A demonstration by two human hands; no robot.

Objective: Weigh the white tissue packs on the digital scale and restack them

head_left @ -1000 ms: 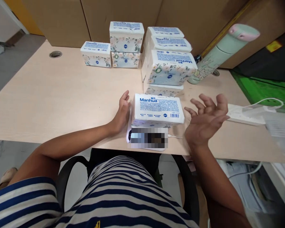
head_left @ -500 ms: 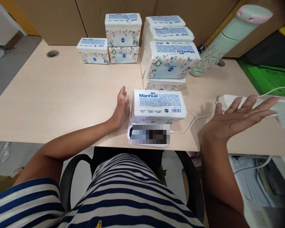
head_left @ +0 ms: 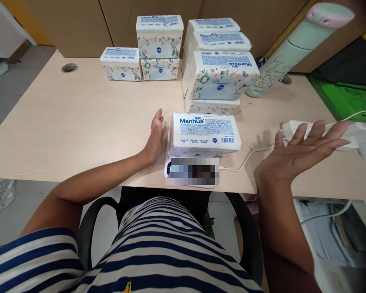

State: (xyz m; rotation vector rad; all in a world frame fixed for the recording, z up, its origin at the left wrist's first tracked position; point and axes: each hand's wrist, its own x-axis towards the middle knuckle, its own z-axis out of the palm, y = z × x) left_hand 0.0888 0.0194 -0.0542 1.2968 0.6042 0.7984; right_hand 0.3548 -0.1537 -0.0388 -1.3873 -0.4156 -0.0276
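We swung our right hand [head_left: 305, 150] away from the tissue pack [head_left: 205, 133], out toward the power strip [head_left: 320, 129], fingers spread flat.

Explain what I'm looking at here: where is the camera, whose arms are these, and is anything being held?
There is no machine here. A person wears the camera on the head, so the single view looks down past a striped shirt at their own two arms. They sit at a desk. In front of them a tissue pack lies on a white device with a cable; the device's front is blurred out. The left hand lies open by the pack's left end, touching it or nearly so. The right hand is open, palm up, holding nothing, near a power strip. Farther back stand more packs in stacks and a green bottle.
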